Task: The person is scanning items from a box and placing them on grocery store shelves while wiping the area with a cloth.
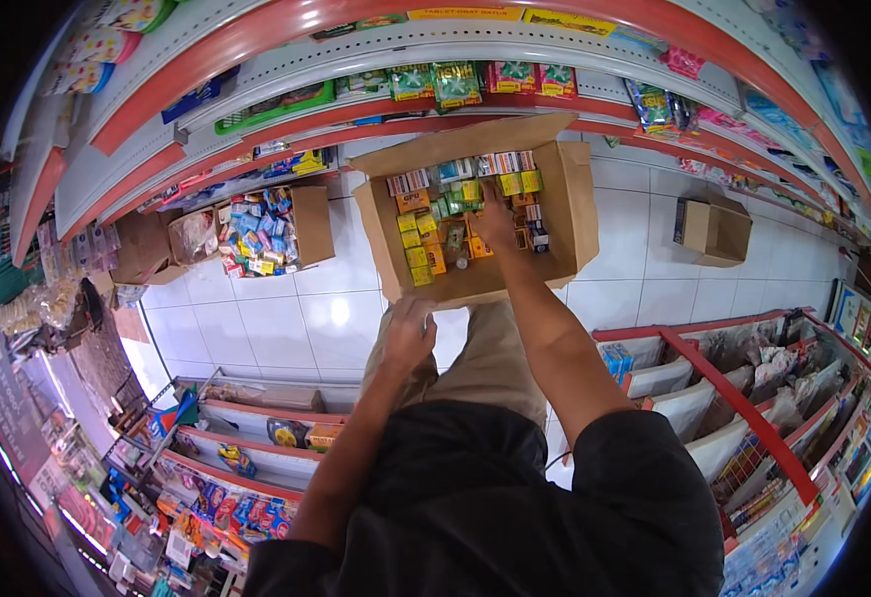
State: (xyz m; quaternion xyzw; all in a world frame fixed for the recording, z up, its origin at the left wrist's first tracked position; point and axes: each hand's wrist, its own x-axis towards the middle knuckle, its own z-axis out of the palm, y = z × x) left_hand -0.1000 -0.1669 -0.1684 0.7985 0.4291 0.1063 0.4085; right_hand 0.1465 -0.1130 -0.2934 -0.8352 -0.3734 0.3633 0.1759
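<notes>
A large open cardboard carton [583, 216] stands on the floor in front of my legs, its flaps spread outward. Inside are rows of small product boxes, among them yellow-green boxes [416, 257], orange boxes [411, 201] and white-and-red striped boxes [506, 162]. My right hand [494, 220] reaches down into the middle of these boxes; its fingertips are partly lost among them, so whether it grips one is unclear. A small clear bottle [461, 263] lies below it. At the carton's near left edge is my left hand [408, 332], thumb apart from the fingers, holding nothing visible.
Left of the carton, another cardboard box [312, 224] holds a heap of small packets [256, 227]. A smaller open cardboard box [715, 231] sits on the tiles at right. Stocked shelves [480, 112] curve across the front; more shelving and a red-framed rack [738, 410] stand behind me.
</notes>
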